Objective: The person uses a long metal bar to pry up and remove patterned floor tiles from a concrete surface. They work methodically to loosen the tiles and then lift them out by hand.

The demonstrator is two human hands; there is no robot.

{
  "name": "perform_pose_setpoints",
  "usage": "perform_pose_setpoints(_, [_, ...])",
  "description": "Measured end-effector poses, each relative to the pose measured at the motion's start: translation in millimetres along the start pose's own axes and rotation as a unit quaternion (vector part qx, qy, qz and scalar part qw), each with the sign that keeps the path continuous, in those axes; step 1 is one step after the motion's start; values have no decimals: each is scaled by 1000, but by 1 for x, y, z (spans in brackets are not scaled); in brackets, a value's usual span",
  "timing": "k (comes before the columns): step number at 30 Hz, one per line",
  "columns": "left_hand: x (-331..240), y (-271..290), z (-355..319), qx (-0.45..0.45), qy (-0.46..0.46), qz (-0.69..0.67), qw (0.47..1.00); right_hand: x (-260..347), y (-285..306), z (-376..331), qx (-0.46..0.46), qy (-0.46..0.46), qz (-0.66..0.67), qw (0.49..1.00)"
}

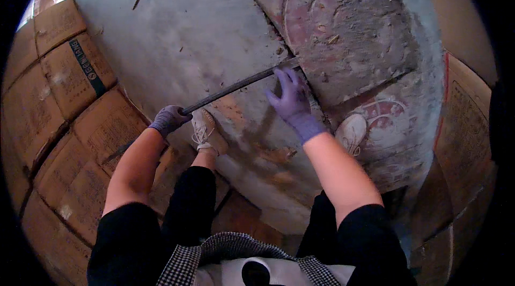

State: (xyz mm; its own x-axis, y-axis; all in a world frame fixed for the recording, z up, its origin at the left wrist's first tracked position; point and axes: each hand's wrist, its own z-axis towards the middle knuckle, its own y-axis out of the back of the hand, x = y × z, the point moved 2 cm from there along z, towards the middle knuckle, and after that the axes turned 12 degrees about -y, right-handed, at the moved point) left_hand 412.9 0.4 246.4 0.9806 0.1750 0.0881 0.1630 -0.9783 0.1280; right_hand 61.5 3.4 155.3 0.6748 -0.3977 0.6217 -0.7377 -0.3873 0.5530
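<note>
Checked cloth [236,241] on the person's front is closest to us. Past it, the left hand [170,120], in a purple glove, is wrapped around a long dark bar [236,88]. The bar slants up and away to the right, and its far end is at the edge of a flat muddy sheet [359,34] on the grey floor [161,45]. The right hand [293,99], gloved too, is open with its fingers apart, close to that far end. I cannot tell if its fingertips touch the bar. Brown boxes [72,79] are stacked to the left of the left hand. It looks like the step of putting the bar's end to the muddy edge. The next move seems to need the right hand to steady the bar, kept low.
</note>
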Motion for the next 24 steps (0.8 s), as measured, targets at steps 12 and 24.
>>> perform_pose_setpoints(12, [-51, 11, -98, -44, -121, -18, 992, 4, 30, 49, 73, 273, -271, 920])
perform_pose_setpoints(24, [-119, 45, -146, 21, -150, 9, 988, 128, -7, -22, 148, 260, -18, 954])
